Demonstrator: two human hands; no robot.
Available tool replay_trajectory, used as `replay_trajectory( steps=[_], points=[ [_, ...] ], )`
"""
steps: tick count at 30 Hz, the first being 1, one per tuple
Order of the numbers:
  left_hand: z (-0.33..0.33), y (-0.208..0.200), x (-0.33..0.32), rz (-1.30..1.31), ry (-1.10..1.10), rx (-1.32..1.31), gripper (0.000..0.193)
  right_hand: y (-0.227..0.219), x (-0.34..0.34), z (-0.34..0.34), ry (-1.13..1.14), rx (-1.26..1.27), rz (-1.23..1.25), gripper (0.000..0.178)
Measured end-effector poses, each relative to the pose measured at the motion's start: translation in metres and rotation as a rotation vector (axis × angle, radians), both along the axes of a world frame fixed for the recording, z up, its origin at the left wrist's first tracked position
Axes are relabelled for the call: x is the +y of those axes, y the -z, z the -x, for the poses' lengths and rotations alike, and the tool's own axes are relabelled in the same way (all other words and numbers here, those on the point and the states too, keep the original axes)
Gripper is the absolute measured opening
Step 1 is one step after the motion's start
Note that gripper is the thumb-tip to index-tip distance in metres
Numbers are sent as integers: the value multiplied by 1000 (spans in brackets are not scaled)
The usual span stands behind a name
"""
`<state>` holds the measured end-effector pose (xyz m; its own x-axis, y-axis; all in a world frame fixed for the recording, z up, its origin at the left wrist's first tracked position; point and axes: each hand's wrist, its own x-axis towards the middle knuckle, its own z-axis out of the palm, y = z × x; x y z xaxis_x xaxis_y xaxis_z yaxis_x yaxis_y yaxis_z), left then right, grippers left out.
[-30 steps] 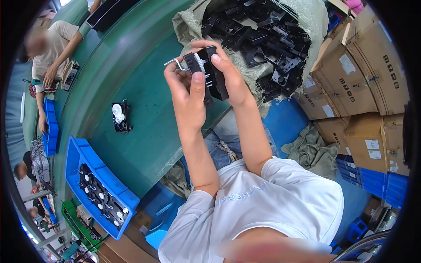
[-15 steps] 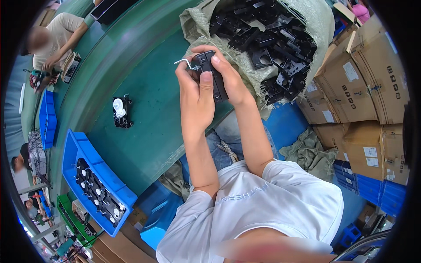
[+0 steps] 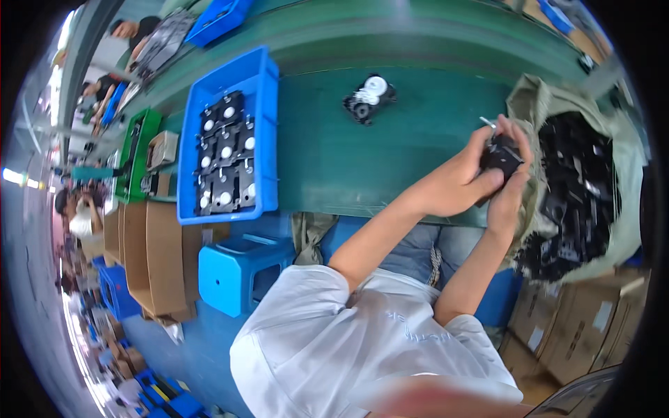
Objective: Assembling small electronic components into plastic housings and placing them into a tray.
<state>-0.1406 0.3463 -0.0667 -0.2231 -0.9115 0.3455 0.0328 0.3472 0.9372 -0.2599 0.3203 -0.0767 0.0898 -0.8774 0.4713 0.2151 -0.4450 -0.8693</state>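
Note:
Both my hands hold one small black plastic part (image 3: 500,155) over the near edge of the green conveyor table (image 3: 390,160). My left hand (image 3: 456,182) grips it from the left with the thumb across it. My right hand (image 3: 512,191) cups it from below and from the right. A thin metal pin (image 3: 487,124) sticks out of the part's top. An open sack (image 3: 529,97) full of black parts (image 3: 578,188) lies just right of my hands. A black part with white wheels (image 3: 368,99) lies alone on the table beyond my hands.
A blue tray (image 3: 265,76) holding several black parts with white rollers stands on the table at left. A blue stool (image 3: 237,272) stands by my legs. Cardboard boxes (image 3: 578,334) stack at lower right, more (image 3: 150,251) at left. Other people (image 3: 125,29) work at the far left.
The view has swung round: the sack now lies at the right and the blue tray at upper left. Both hands have kept hold of the black part.

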Motion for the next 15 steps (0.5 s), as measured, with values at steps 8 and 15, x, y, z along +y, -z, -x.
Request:
replay_trajectory(
  steps=[8, 15],
  points=[
    [-113, -78, 66, -103, -437, -445, 74, 8, 8, -46, -347, -59, -107, 95],
    [-316, -137, 7, -170, -932, -414, 65, 7, -6, -23, -596, 30, -150, 90]
  ],
)
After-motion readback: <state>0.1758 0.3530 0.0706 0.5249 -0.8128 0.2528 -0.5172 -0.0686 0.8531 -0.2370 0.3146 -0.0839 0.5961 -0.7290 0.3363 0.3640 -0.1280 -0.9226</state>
